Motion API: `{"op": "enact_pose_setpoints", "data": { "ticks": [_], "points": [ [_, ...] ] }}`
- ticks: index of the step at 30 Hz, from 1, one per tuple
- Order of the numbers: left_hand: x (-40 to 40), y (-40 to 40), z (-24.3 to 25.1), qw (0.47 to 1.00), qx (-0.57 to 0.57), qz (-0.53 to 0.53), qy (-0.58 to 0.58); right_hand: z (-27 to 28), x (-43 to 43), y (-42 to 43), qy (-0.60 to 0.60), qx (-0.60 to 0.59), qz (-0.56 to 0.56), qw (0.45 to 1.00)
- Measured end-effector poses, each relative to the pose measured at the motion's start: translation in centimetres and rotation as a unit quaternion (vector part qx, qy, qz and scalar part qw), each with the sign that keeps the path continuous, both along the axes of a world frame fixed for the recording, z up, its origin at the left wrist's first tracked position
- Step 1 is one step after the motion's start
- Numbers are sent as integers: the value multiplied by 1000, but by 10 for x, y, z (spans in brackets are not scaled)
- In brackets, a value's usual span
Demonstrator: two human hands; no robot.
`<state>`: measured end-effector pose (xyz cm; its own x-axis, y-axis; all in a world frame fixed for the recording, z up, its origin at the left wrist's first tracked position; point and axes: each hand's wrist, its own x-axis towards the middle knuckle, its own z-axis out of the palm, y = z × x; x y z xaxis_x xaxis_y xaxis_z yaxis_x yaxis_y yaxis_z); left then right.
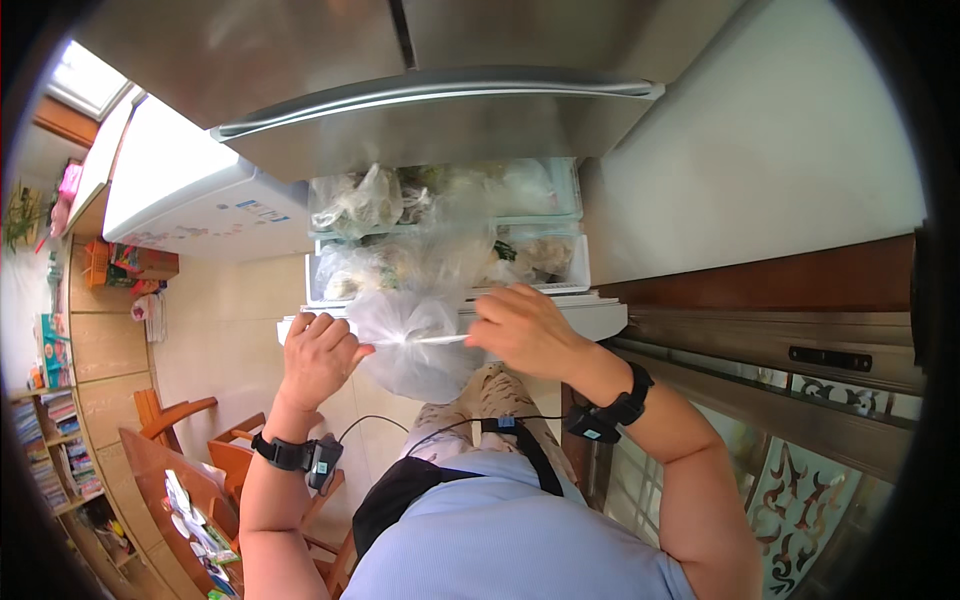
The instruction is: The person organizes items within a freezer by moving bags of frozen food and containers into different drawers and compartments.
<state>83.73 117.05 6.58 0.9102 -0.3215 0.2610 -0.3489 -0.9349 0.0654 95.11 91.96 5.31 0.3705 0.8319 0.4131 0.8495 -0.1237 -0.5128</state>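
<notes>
A clear plastic bag (420, 375) hangs in front of the pulled-out freezer drawers, its neck gathered at the middle. My left hand (319, 356) has its fingers curled around one twisted end of the bag. On the other side my right hand (529, 330) pinches the opposite end, and the strand between them is taut. What the bag contains cannot be made out. Behind it, the nearer white drawer (586, 262) and the farther drawer (571, 184) hold several plastic bags of food (360, 202), partly hidden by haze or film.
Above the drawers is a steel refrigerator front with a long handle (442, 82). A white appliance (202, 187) stands to the left. Wooden chairs (232, 442) and a table (142, 465) are at lower left. A dark wood door frame (750, 277) runs along the right.
</notes>
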Motion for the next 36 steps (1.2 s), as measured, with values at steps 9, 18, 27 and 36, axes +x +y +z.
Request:
{"op": "enact_pose_setpoints", "data": {
  "ticks": [9, 18, 27, 36],
  "points": [
    [-37, 26, -30, 962, -202, 120, 141, -79, -17, -49, 151, -109, -28, 982],
    [10, -51, -28, 824, -493, 35, 277, 14, -11, 23, 203, 89, 28, 975],
    [-5, -48, -44, 825, -526, 7, 206, -33, -15, 35, 234, -58, -34, 970],
    [-6, -42, -45, 670, -687, 117, 255, -38, -40, 22, 230, 16, 106, 967]
  ]
}}
